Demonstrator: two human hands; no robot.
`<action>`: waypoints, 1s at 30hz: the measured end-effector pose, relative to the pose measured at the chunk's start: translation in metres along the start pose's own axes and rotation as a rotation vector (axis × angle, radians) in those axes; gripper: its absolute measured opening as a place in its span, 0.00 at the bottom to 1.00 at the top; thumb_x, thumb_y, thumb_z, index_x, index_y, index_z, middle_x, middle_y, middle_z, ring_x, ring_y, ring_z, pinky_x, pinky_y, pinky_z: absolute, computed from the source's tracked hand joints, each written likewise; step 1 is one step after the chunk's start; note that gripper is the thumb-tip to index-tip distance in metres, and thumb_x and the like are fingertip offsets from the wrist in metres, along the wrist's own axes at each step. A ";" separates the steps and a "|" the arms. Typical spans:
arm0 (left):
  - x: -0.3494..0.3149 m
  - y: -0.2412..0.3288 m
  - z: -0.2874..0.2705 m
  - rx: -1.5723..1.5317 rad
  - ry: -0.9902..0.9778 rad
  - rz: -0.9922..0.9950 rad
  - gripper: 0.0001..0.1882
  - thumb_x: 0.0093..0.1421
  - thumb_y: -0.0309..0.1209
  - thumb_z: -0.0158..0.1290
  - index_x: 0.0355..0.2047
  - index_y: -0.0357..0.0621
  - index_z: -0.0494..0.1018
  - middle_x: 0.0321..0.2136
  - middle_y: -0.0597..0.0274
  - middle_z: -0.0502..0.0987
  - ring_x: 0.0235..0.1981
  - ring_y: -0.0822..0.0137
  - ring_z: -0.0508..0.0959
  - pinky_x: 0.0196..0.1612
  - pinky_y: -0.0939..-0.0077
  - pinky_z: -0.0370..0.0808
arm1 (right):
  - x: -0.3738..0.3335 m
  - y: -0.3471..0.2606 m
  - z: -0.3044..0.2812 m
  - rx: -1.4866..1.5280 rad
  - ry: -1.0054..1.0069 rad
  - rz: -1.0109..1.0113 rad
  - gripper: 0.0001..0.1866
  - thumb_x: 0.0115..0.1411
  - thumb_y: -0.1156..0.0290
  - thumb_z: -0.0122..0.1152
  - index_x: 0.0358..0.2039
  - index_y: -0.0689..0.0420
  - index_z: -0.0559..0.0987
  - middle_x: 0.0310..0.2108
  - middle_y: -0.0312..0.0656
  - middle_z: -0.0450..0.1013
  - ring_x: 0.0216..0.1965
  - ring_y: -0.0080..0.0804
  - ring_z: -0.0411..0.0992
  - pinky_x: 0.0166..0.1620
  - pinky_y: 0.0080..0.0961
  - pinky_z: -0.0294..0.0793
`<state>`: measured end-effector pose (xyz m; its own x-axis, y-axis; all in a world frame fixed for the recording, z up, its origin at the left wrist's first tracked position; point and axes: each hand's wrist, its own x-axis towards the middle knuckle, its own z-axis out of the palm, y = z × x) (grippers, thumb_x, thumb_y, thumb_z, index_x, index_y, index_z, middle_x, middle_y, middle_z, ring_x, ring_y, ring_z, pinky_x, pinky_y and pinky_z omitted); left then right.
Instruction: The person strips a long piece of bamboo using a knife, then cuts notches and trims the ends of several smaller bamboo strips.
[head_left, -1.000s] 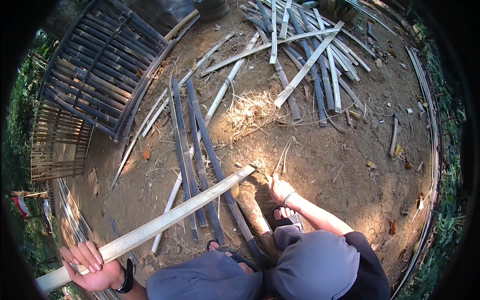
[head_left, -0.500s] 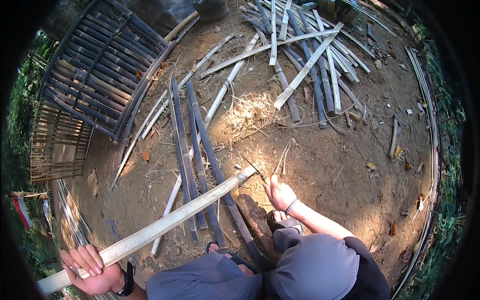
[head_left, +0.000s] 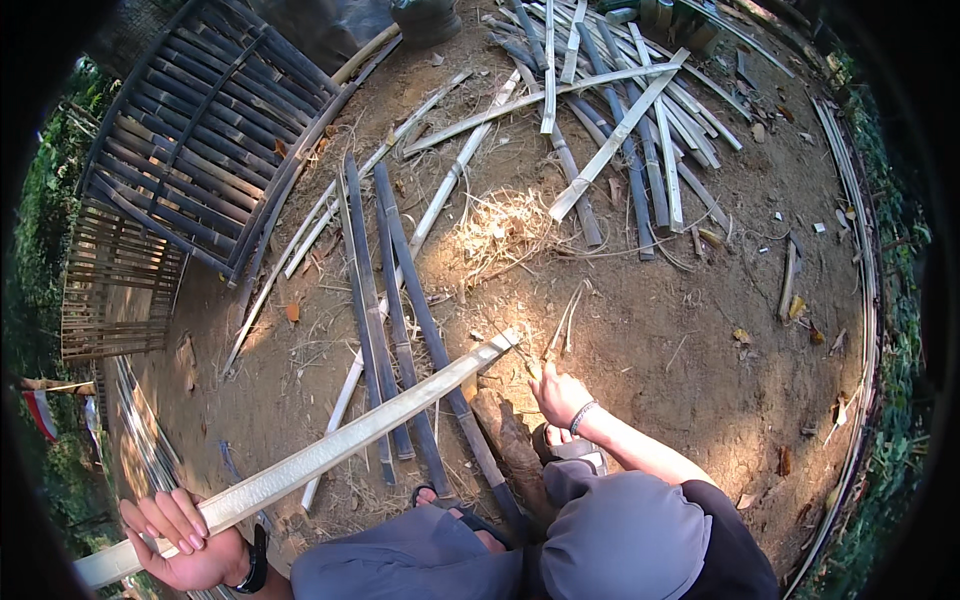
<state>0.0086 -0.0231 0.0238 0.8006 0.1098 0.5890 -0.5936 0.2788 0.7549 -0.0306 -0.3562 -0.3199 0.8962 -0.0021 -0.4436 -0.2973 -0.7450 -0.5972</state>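
Observation:
A long pale split bamboo strip [head_left: 350, 435] slants up from the lower left to the middle of the view. My left hand [head_left: 192, 545] is closed around its near end, thumb below and fingers over the top. Just right of the strip's far tip, my right hand [head_left: 562, 400] is closed on a knife [head_left: 532, 369]. Its handle shows a little past the fingers; the blade is thin and hard to make out here. Below the strip's far part lies a brown log [head_left: 508, 440], close to my sandalled foot.
Dark bamboo slats [head_left: 410, 270] lie on the ground beyond the strip. Curly shavings [head_left: 500, 228] are heaped at the centre. A pile of split bamboo [head_left: 625, 130] covers the far right, and a dark bamboo rack [head_left: 210, 140] stands far left.
My right hand has shifted slightly, and the knife blade, clear across the strip's tip before, is now barely visible. My left hand and the strip have hardly moved.

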 end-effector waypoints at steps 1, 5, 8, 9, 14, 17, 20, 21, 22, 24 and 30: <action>0.001 -0.001 -0.001 0.000 -0.002 0.000 0.13 0.66 0.35 0.36 0.23 0.47 0.54 0.09 0.70 0.56 0.08 0.78 0.54 0.14 0.88 0.56 | -0.004 -0.012 0.000 0.083 0.026 -0.050 0.21 0.65 0.56 0.42 0.39 0.65 0.63 0.23 0.62 0.73 0.27 0.61 0.73 0.32 0.52 0.72; 0.004 -0.008 0.001 -0.003 0.045 0.010 0.13 0.66 0.35 0.36 0.23 0.47 0.54 0.09 0.70 0.56 0.08 0.78 0.54 0.14 0.88 0.56 | 0.020 0.042 0.017 -0.047 0.018 0.168 0.21 0.63 0.56 0.45 0.38 0.66 0.66 0.26 0.61 0.74 0.29 0.59 0.75 0.34 0.47 0.74; 0.002 0.000 0.000 -0.057 -0.049 -0.015 0.13 0.66 0.32 0.36 0.22 0.47 0.55 0.10 0.70 0.54 0.09 0.79 0.54 0.15 0.88 0.55 | 0.011 0.028 0.010 -0.014 0.004 0.112 0.20 0.63 0.57 0.45 0.38 0.65 0.66 0.25 0.62 0.73 0.28 0.60 0.74 0.32 0.49 0.74; 0.000 0.001 -0.002 -0.031 -0.031 -0.031 0.13 0.66 0.33 0.36 0.22 0.47 0.54 0.10 0.70 0.55 0.08 0.79 0.54 0.15 0.88 0.55 | 0.003 0.008 0.002 -0.022 0.010 -0.039 0.18 0.64 0.58 0.43 0.37 0.64 0.65 0.24 0.63 0.72 0.26 0.60 0.73 0.30 0.51 0.73; 0.004 -0.007 0.001 -0.011 0.014 0.015 0.13 0.66 0.35 0.36 0.24 0.47 0.54 0.08 0.70 0.56 0.08 0.78 0.54 0.14 0.88 0.56 | 0.015 0.042 0.014 -0.039 0.016 0.179 0.20 0.63 0.57 0.44 0.40 0.65 0.66 0.27 0.61 0.74 0.29 0.58 0.75 0.35 0.49 0.74; 0.001 0.000 0.001 -0.020 -0.023 0.003 0.13 0.66 0.35 0.36 0.24 0.47 0.54 0.09 0.69 0.55 0.08 0.78 0.54 0.14 0.87 0.56 | 0.007 0.031 0.016 -0.055 0.031 0.032 0.21 0.63 0.57 0.44 0.41 0.66 0.65 0.24 0.61 0.73 0.27 0.59 0.74 0.32 0.49 0.73; 0.002 -0.002 -0.002 -0.018 0.001 0.008 0.13 0.66 0.34 0.36 0.24 0.47 0.54 0.09 0.69 0.55 0.08 0.78 0.54 0.14 0.87 0.56 | -0.004 -0.005 -0.002 0.001 0.050 0.005 0.21 0.63 0.57 0.45 0.41 0.66 0.65 0.21 0.62 0.72 0.25 0.61 0.73 0.29 0.51 0.73; 0.003 -0.004 0.000 -0.025 0.005 -0.003 0.13 0.66 0.34 0.35 0.24 0.47 0.54 0.09 0.69 0.55 0.08 0.78 0.54 0.14 0.87 0.56 | 0.005 0.029 0.020 0.007 0.069 0.077 0.21 0.63 0.57 0.45 0.40 0.66 0.65 0.23 0.63 0.73 0.27 0.61 0.74 0.31 0.51 0.73; 0.003 -0.006 0.003 -0.030 0.010 0.002 0.13 0.66 0.34 0.35 0.24 0.47 0.54 0.09 0.69 0.55 0.08 0.78 0.54 0.14 0.87 0.56 | 0.018 0.068 0.039 0.010 0.096 0.135 0.22 0.63 0.56 0.45 0.40 0.66 0.66 0.24 0.64 0.73 0.29 0.60 0.74 0.34 0.51 0.73; 0.003 -0.004 0.004 -0.028 0.017 0.023 0.13 0.66 0.34 0.35 0.23 0.47 0.54 0.09 0.69 0.55 0.08 0.77 0.54 0.14 0.87 0.56 | 0.024 0.064 0.028 -0.012 0.035 0.140 0.22 0.62 0.55 0.45 0.38 0.66 0.67 0.26 0.65 0.73 0.32 0.59 0.74 0.36 0.51 0.73; 0.001 -0.004 0.005 -0.033 0.010 -0.004 0.14 0.66 0.34 0.35 0.23 0.47 0.54 0.09 0.69 0.55 0.08 0.77 0.54 0.14 0.87 0.56 | 0.017 0.050 0.025 -0.044 0.036 0.168 0.23 0.62 0.56 0.46 0.37 0.68 0.66 0.25 0.63 0.73 0.27 0.59 0.74 0.33 0.49 0.74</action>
<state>0.0118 -0.0290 0.0230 0.8040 0.1177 0.5829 -0.5874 0.3106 0.7473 -0.0382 -0.3770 -0.3739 0.8462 -0.1523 -0.5106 -0.4304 -0.7603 -0.4866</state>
